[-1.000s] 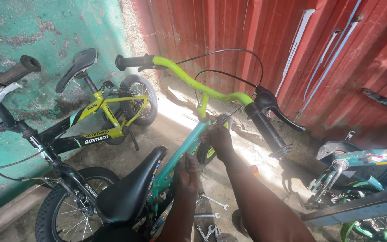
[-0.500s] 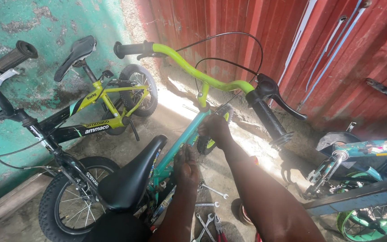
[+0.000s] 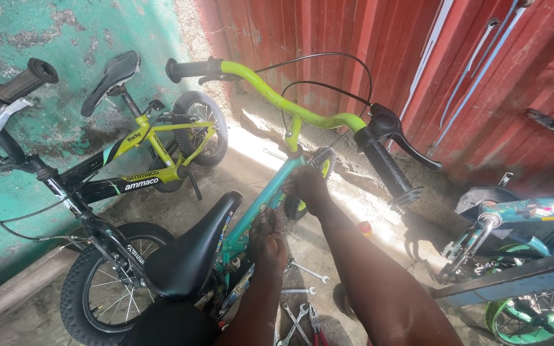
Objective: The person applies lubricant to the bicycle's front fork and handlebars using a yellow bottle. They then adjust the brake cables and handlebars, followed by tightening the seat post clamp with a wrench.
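Seen from above, the right hand (image 3: 306,186) grips the teal bicycle frame (image 3: 258,208) near its head tube, steadying it, while the left hand (image 3: 267,234) clasps the frame lower, above spanners (image 3: 299,295) on the floor.

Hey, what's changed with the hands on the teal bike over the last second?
Little: the view has drifted slightly. The right hand stays gripping the teal frame near the head tube, the left hand lower on it. Spanners lie unmoved on the ground.

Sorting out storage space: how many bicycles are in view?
4: teal one under both hands, black one at left, yellow one by the wall, another teal one at right.
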